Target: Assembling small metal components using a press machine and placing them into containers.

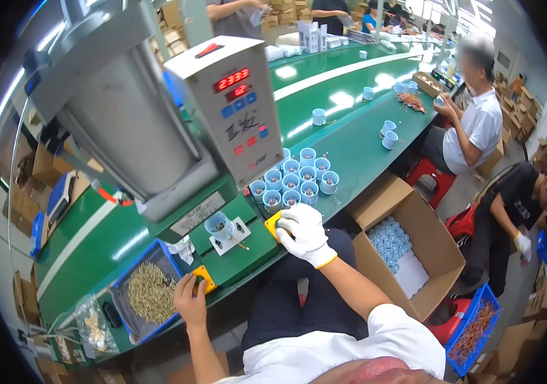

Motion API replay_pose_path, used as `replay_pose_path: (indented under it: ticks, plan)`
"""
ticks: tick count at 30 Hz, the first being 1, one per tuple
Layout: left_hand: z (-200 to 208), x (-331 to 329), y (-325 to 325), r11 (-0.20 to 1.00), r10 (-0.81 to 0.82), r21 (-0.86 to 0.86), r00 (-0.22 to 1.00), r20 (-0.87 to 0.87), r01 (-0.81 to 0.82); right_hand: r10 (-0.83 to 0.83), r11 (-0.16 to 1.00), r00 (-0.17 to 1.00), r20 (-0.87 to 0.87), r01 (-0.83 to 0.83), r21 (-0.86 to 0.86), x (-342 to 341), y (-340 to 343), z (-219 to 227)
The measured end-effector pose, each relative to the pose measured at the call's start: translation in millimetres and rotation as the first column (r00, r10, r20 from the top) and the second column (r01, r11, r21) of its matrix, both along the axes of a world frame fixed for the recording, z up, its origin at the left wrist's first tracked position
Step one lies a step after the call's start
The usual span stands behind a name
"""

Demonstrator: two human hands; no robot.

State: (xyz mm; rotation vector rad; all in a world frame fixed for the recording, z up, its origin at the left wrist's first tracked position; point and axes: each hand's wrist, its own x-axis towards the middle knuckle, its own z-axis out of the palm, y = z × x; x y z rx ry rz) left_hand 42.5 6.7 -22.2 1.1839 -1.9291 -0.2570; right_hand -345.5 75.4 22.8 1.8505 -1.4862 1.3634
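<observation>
My left hand (190, 302) is bare, with its fingers closed against the yellow button box (205, 279) at the left end of the green machine base (235, 256). Over the right end of that base, my right hand (304, 237), in a white glove, is curled on a second yellow button box (273, 224). Between them a light blue cup (220, 225) sits in a pale metal fixture (240, 229) under the press. A small dark part shows inside it, and a thin wire sticks out beside the fixture. Whether either button is pressed is hidden.
A control box (248, 137) with red digits hangs before the grey press cylinder (139, 115). Filled blue cups (291, 182) cluster behind my right hand. A blue tray (122, 306) holds small tan pieces. At right stand a cardboard box (437, 256) of cups and a seated person (478, 128).
</observation>
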Motion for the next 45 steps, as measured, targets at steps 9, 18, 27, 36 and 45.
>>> replay_pose_path:
  ticks: [9, 18, 27, 36, 45]
  plan:
    - [21.9, 21.2, -39.6, 0.991, -0.113, -0.056, 0.986, 0.120, 0.120, -0.020, 1.000, 0.999, 0.042, 0.021, -0.012, -1.6, 5.5, -2.8]
    - [14.2, 72.1, -64.6, 0.942, 0.026, 0.288, 0.891, 0.453, -0.173, -0.061, 0.995, 0.995, 0.079, 0.067, -0.072, -15.8, 13.1, -8.1]
    - [14.9, 73.7, -63.5, 0.966, -0.034, 0.242, 0.887, 0.461, -0.089, -0.033, 0.996, 0.992, 0.123, 0.043, -0.076, -11.7, 8.5, -11.8]
    - [7.2, 70.1, -58.1, 0.980, 0.044, 0.169, 0.938, 0.345, -0.108, -0.036, 0.994, 0.994, 0.106, 0.047, -0.096, -11.8, 9.9, -11.6]
    - [40.5, -23.5, -23.9, 0.989, -0.122, -0.086, 0.992, 0.022, 0.124, 0.058, 0.994, 0.934, 0.353, -0.088, 0.069, 46.9, -16.5, 17.1]
